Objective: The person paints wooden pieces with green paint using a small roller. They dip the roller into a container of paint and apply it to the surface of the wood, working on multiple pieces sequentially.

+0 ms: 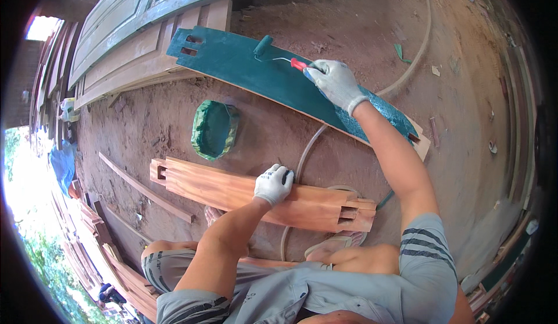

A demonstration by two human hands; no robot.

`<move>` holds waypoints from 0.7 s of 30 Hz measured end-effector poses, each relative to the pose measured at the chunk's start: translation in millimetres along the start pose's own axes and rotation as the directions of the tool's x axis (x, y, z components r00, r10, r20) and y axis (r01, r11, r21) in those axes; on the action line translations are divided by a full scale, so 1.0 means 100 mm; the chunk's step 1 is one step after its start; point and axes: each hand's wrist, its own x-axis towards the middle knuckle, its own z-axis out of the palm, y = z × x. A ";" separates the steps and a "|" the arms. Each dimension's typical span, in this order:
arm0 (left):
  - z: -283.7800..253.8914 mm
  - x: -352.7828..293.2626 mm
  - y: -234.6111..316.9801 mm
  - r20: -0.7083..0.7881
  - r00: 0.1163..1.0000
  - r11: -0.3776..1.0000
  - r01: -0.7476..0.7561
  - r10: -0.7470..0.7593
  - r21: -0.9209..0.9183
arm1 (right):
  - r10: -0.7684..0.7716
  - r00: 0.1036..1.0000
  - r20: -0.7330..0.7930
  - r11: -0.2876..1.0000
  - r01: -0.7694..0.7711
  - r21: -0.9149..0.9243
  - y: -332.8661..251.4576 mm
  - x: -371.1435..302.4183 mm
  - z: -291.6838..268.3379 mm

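My right hand (337, 84), in a white work glove, grips the red handle of a small paint roller (263, 46). The roller's green head lies on a wooden board (250, 71) coated in dark green paint, toward its far left part. That board has slots cut near both ends; its right stretch shines wetter. My left hand (274, 184), also gloved, is closed over the far edge of a bare reddish wooden plank (226, 187) in front of me. Slots show at both ends of this plank. Left of centre stands a green paint tray (214, 131) with green paint inside.
Panelled wooden doors (128, 27) are stacked at the far left. A pale hose (427, 27) curves across the dirt ground and passes under the boards. A thin wooden strip (145, 187) lies at the left. Timber (87, 237) is piled along the left edge.
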 end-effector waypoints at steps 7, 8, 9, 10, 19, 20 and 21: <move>0.02 -0.04 -0.02 -0.022 1.000 1.000 -0.006 0.006 -0.019 | 0.047 0.995 -0.087 0.998 -0.051 -0.043 0.64 -0.98 -0.37; 0.02 -0.05 -0.01 -0.015 1.000 1.000 -0.001 0.001 -0.016 | 0.057 0.995 -0.087 0.996 -0.062 -0.059 0.81 -1.19 -0.47; 0.02 -0.04 0.00 -0.011 1.000 1.000 0.000 0.000 -0.012 | 0.066 0.994 -0.092 0.994 -0.073 -0.075 0.95 -1.33 -0.55; 0.01 -0.03 0.02 -0.006 1.000 1.000 0.001 -0.001 -0.004 | 0.056 0.992 -0.114 0.998 -0.060 -0.032 1.04 -1.39 -0.57; 0.18 -0.11 0.05 -0.339 0.926 0.984 -0.177 0.166 -0.002 | -0.018 0.985 -0.171 0.999 0.023 0.024 0.54 -0.59 -0.16; 0.26 -0.16 0.18 -0.373 0.919 0.985 -0.160 0.127 -0.059 | 0.008 0.991 -0.135 1.000 -0.005 0.022 0.47 -0.51 -0.13; 0.36 -0.22 0.33 -0.371 0.918 0.982 -0.176 0.139 -0.069 | 0.035 0.995 -0.095 0.999 -0.034 0.016 0.44 -0.49 -0.10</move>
